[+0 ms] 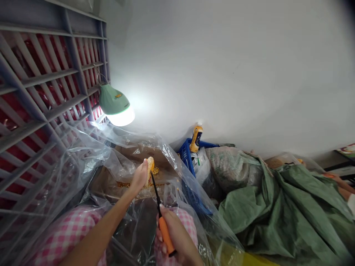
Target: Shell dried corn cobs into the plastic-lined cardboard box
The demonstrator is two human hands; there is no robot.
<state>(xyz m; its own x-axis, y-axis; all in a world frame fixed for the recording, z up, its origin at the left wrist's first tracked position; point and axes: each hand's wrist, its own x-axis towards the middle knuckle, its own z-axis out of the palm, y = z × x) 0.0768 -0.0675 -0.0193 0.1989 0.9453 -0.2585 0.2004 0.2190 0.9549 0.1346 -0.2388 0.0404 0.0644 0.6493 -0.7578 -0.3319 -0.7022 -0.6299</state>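
Note:
A partly stripped corn cob [150, 165] is upright in my left hand [140, 176], whose fingers are closed around it. My right hand [174, 227] grips a screwdriver [165, 233] by its orange handle. The dark shaft points up and away from me, its tip at the cob's right side. Under both hands lies a cardboard box [107, 184] lined about with clear plastic sheet [177, 166]. Loose yellow corn kernels [123, 184] lie in the box, with some just behind the cob.
A lit green lamp [115, 99] hangs from a slatted plastic crate [47, 74] on the left. Right of the box stand a blue basket [186, 151], a yellow bottle [196, 137], a filled sack [230, 166] and a green tarp [280, 207]. Another person's arm [340, 183] shows far right.

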